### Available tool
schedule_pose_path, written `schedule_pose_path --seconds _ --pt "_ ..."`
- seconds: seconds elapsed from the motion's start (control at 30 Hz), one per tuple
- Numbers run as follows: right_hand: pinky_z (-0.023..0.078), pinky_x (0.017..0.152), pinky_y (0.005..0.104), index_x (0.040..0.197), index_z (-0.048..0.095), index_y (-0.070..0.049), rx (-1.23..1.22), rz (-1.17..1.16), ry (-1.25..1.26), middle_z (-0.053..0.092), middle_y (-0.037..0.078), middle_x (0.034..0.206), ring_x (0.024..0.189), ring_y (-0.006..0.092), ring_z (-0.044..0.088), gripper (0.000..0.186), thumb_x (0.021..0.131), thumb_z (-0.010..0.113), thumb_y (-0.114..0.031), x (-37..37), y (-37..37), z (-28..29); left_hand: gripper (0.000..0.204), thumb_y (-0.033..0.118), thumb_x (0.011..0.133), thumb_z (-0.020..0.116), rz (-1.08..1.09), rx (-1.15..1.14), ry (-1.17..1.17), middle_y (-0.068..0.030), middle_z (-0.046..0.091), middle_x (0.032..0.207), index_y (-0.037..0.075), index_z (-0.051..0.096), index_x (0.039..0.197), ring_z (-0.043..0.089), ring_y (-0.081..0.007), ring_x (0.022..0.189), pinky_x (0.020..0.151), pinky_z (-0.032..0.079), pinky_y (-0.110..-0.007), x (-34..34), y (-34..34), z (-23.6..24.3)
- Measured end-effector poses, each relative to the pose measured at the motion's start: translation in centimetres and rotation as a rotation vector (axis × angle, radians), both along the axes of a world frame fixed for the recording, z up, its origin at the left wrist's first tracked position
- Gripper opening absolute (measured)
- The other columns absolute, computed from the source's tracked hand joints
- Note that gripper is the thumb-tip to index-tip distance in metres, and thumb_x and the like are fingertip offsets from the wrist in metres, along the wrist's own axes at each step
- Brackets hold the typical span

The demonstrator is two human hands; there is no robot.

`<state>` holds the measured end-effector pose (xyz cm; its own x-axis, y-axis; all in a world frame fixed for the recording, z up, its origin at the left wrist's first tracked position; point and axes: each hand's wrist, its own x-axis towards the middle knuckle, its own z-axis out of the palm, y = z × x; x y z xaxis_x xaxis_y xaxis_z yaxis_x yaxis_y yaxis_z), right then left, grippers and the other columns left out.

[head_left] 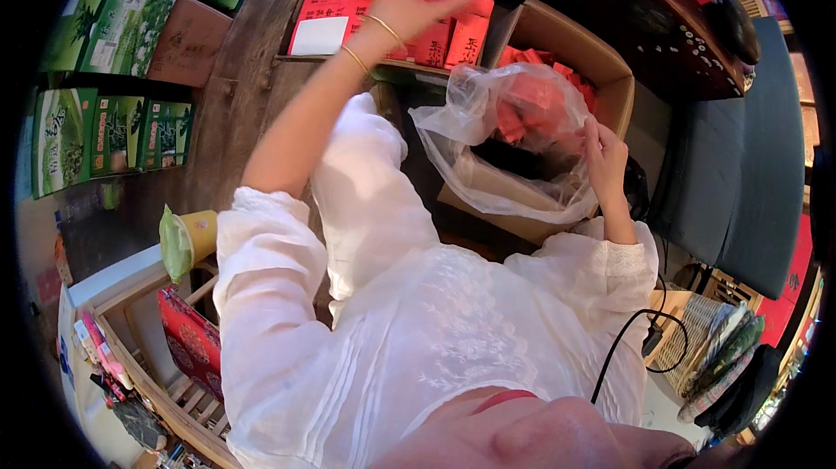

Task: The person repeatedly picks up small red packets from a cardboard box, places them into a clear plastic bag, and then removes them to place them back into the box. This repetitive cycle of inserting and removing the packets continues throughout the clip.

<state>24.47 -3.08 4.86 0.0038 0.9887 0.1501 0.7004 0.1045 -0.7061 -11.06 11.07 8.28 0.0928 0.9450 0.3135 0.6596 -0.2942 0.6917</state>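
Between your left hand (405, 12) and the brown cardboard carton (570, 36), you could pass only over the carton's wall and the crumpled clear plastic bag (470, 107), whose loose film drapes across the near side. Your right hand (605, 160) grips the bag at the right, blocking entry there; the opening's depth is hard to judge through the film. Your white-trousered knee (370, 142) fills the space below your left hand. Left of your forearm, bare dark plank floor (252, 64) leaves a lane beside the stacked green printed boxes (122, 29).
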Motion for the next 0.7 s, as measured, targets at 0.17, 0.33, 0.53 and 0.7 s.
schedule_pose_path --seconds 0.17,0.33,0.53,0.7 --pt "0.044 0.057 0.0313 0.082 0.063 0.002 0.032 0.062 -0.099 0.056 0.015 0.063 0.057 0.0213 0.056 0.031 0.094 0.052 -0.024 -0.4 0.0 0.6 0.076 0.051 0.069 0.077 0.257 -0.23 0.112 -0.0158 0.065 0.105 -0.006 0.049 0.112 0.064 -0.0239 0.095 0.082 0.051 -0.035 -10.1 4.3 -8.6" --pt "0.042 0.056 0.04 0.081 0.064 0.0 0.025 0.078 -0.168 0.057 0.021 0.068 0.061 0.0354 0.055 0.025 0.09 0.057 -0.021 0.0 0.1 -1.0 0.088 0.057 0.064 0.076 0.285 -0.407 0.269 -0.0203 0.062 0.109 -0.007 0.046 0.115 0.061 -0.0319 0.102 0.089 0.047 -0.037 -8.7 4.7 -14.9" --pt "0.041 0.056 0.0415 0.076 0.061 0.001 0.018 0.149 -0.21 0.054 0.02 0.065 0.059 0.0362 0.053 0.026 0.089 0.057 -0.021 -0.9 0.6 -1.6 0.091 0.054 0.062 0.079 0.294 -0.428 0.249 -0.0256 0.057 0.118 -0.004 0.043 0.122 0.056 -0.0364 0.11 0.091 0.046 -0.04 -7.0 2.6 -16.2" --pt "0.041 0.057 0.0436 0.075 0.058 0.002 -0.036 0.15 -0.219 0.055 0.021 0.067 0.062 0.0382 0.053 0.026 0.089 0.057 -0.02 -1.4 0.6 -2.0 0.078 0.034 0.06 0.084 0.161 -0.285 0.303 -0.0235 0.06 0.11 -0.001 0.045 0.119 0.057 -0.0368 0.104 0.089 0.046 -0.041 -7.9 1.3 -17.8"
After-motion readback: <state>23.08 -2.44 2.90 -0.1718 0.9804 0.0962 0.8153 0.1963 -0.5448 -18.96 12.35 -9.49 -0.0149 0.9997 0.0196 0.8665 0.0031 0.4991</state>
